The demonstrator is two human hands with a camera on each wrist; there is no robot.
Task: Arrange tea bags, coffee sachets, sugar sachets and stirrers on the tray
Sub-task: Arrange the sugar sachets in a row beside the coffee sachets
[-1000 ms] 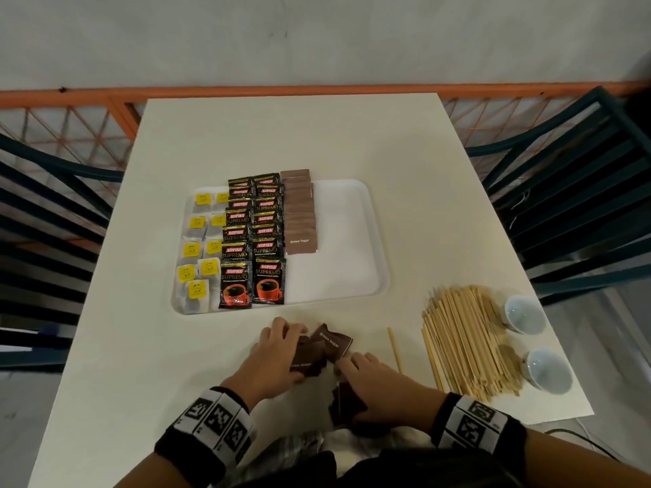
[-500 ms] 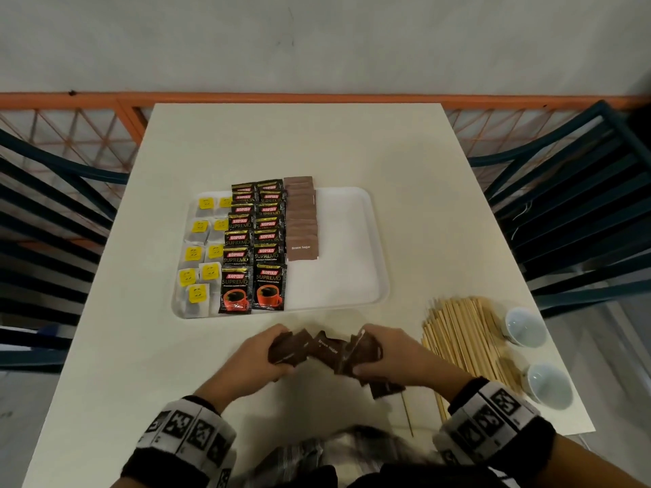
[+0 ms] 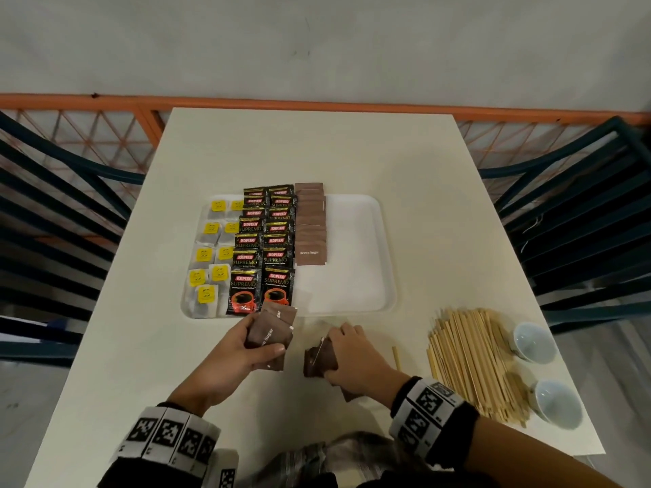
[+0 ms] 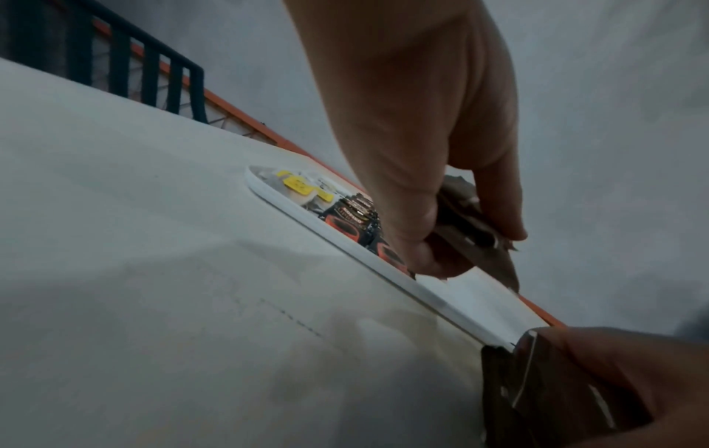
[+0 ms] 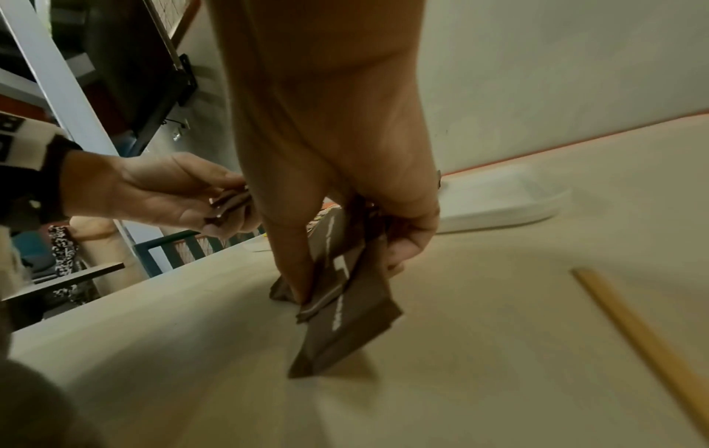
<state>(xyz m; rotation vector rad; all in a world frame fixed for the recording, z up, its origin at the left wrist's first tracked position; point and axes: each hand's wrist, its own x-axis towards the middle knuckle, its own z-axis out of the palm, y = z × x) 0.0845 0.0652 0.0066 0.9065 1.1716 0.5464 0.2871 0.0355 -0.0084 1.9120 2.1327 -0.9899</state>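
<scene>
Sugar packets (image 3: 270,332) sit fanned in the left hand (image 3: 243,350), thumb on top and fingers (image 4: 495,194) curled under, pinching them just above the bench (image 3: 148,346) by the tray's (image 3: 352,304) near edge. The right hand (image 3: 352,353) covers more packets (image 5: 345,327), fingertips pinching the bunch against the bench; how many is hard to tell. One stirrer (image 3: 397,357) lies beside it.
</scene>
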